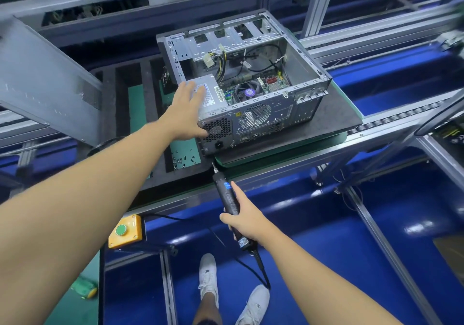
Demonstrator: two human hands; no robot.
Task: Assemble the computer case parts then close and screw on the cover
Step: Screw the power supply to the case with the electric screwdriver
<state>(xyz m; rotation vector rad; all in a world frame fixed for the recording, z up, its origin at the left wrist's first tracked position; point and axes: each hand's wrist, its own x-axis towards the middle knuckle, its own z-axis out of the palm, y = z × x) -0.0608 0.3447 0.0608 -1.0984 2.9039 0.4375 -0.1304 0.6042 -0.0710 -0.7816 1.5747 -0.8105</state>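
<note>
An open grey computer case [271,108] lies on its side on a dark pad, its motherboard, fan and cables showing. My left hand [187,110] rests with straight fingers on the power supply [209,93] at the case's near left corner, thumb against the rear panel. My right hand [244,220] grips a black electric screwdriver [227,196], tip pointing up at the case's lower rear corner, just short of it. The grey side cover [47,83] leans upright at the left. Loose screws [182,160] lie in a green tray slot.
A black foam tray [148,133] with long slots sits left of the case. A yellow box with a green button [125,230] hangs off the bench front. Roller conveyor rails [391,121] run to the right. The screwdriver's cable trails down by my white shoes.
</note>
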